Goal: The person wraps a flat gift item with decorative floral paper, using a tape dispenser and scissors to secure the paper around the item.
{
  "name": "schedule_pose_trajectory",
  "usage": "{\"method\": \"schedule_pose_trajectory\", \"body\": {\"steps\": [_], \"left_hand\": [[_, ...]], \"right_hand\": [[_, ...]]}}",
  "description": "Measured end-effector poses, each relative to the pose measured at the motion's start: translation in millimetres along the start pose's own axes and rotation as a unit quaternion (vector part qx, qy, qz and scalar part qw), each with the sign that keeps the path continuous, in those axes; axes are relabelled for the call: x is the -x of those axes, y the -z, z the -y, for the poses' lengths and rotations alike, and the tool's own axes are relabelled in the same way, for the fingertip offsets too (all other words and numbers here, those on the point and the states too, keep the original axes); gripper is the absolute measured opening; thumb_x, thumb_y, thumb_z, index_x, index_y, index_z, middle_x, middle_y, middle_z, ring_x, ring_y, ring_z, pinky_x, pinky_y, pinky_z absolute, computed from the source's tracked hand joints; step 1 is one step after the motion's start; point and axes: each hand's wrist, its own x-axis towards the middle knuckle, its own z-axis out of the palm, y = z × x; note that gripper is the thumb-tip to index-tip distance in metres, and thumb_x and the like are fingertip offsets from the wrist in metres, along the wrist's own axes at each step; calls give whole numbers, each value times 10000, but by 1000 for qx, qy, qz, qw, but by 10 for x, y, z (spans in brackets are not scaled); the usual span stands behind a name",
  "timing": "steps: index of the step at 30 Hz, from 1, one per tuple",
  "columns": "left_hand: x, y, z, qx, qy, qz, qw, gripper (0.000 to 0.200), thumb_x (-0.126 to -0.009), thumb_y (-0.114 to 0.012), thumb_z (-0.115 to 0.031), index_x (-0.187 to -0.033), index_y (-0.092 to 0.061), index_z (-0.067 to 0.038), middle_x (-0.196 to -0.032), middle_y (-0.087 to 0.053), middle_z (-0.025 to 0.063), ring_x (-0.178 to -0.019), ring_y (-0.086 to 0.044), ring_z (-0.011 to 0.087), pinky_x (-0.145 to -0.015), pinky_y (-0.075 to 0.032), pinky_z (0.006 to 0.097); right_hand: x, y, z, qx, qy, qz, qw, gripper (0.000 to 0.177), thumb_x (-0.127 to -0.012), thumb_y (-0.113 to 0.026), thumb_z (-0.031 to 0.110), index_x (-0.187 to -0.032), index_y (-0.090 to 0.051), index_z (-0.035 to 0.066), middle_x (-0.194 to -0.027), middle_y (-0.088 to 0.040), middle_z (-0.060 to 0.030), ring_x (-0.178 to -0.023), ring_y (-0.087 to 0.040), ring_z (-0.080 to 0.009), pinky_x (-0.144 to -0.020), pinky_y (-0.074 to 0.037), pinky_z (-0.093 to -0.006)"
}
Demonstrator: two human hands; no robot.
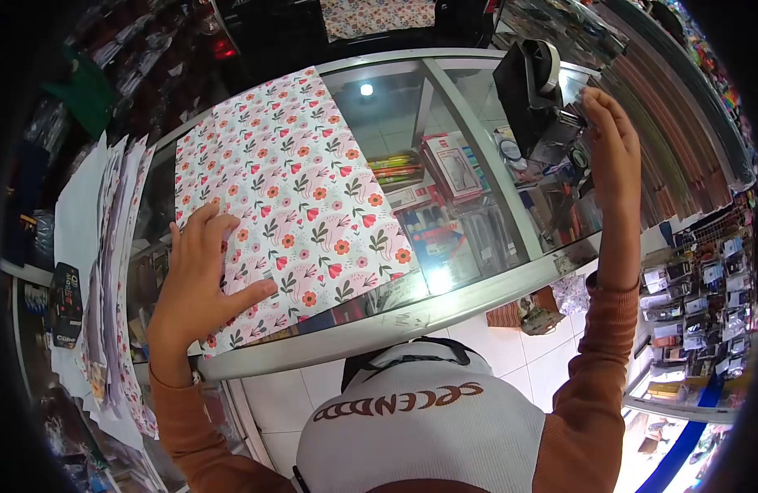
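Observation:
A sheet of wrapping paper (301, 193) with red, orange and green flowers lies on the glass counter. My left hand (198, 271) rests on its left part, fingers apart and thumb stretched to the right, pressing it flat. A black tape dispenser (523, 107) with a roll of tape (550, 70) stands at the counter's far right. My right hand (611, 135) is at the dispenser's cutter end, thumb and fingers pinched together. They seem to grip the end of the clear tape, though the strip itself barely shows.
The glass counter has a metal frame (428, 296); boxes (453, 168) and pens lie under the glass. Upright paper sheets (108, 246) stand at the left, with a black box (67, 304) beside them. Rolled or stacked sheets (667, 123) and hanging goods (700, 304) line the right.

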Motion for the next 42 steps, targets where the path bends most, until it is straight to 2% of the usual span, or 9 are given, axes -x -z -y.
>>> {"method": "schedule_pose_trajectory", "body": {"steps": [4, 10, 13, 16, 22, 25, 34, 40, 42], "left_hand": [[-7, 4, 1, -2, 8, 11, 1000, 847, -688, -754, -559, -1288, -408, -71, -1404, -354, 214, -1321, -337, 423, -1118, -149, 597], [-13, 14, -4, -9, 7, 13, 1000, 848, -688, -757, -554, -1295, -405, -77, -1421, -340, 209, -1327, -331, 416, -1116, -146, 601], [-12, 51, -22, 3, 22, 38, 999, 847, -696, -740, -535, -1300, -381, -61, -1441, -305, 217, -1356, -285, 425, -1142, -144, 541], [-9, 10, 11, 9, 10, 17, 1000, 858, -677, -767, -546, -1295, -404, -75, -1423, -337, 209, -1334, -318, 417, -1116, -138, 608], [-19, 26, -7, 12, 19, 26, 999, 867, -671, -770, -544, -1297, -402, -71, -1434, -320, 228, -1345, -301, 423, -1125, -120, 609], [-15, 30, 3, 5, 14, 25, 1000, 872, -665, -775, -541, -1298, -404, -71, -1435, -317, 234, -1351, -295, 424, -1131, -113, 604], [-22, 32, -14, 18, 22, 30, 999, 873, -660, -780, -534, -1295, -407, -66, -1430, -314, 241, -1339, -311, 429, -1133, -129, 595], [-19, 30, -3, 12, 18, 28, 999, 871, -666, -772, -539, -1293, -408, -57, -1419, -319, 238, -1339, -313, 428, -1129, -144, 596], [-20, 21, -4, 17, 18, 26, 999, 869, -669, -769, -541, -1292, -409, -54, -1418, -318, 240, -1337, -315, 427, -1129, -144, 595]], "right_hand": [[-26, 98, -191, -209, -32, 51, 976, 298, -970, -564, 249, -1104, -647, -5, -1039, -615, -37, -989, -545, -121, -888, -452, -284], [-36, 105, -365, -223, -7, 65, 973, 311, -977, -553, 257, -1067, -646, -26, -1023, -603, -57, -978, -558, -137, -916, -480, -349], [-14, 80, -444, -227, 19, 30, 973, 311, -978, -544, 247, -1059, -640, -37, -1049, -605, -82, -978, -570, -158, -932, -481, -364], [52, 54, -392, -291, 11, 4, 957, 305, -976, -535, 226, -1052, -633, -52, -1085, -610, -117, -1005, -577, -177, -954, -483, -392], [65, 97, -406, -324, 33, 40, 945, 313, -975, -520, 201, -1062, -614, -85, -1118, -605, -182, -1040, -575, -193, -971, -481, -437], [80, 59, -391, -319, 38, 12, 947, 323, -980, -509, 206, -1075, -604, -87, -1109, -605, -182, -1024, -576, -184, -960, -485, -443], [180, 152, -484, -259, 38, 12, 965, 261, -973, -536, 173, -1039, -642, -56, -949, -628, -104, -888, -550, -111, -897, -375, -254], [255, 114, -436, -103, 61, -7, 993, 304, -920, -618, 154, -703, -688, -47, -948, -662, -100, -853, -595, -137, -868, -409, -262], [250, 95, -380, -62, 12, 1, 998, 355, -903, -642, 158, -610, -660, -41, -929, -677, -106, -859, -607, -146, -860, -420, -270]]}}
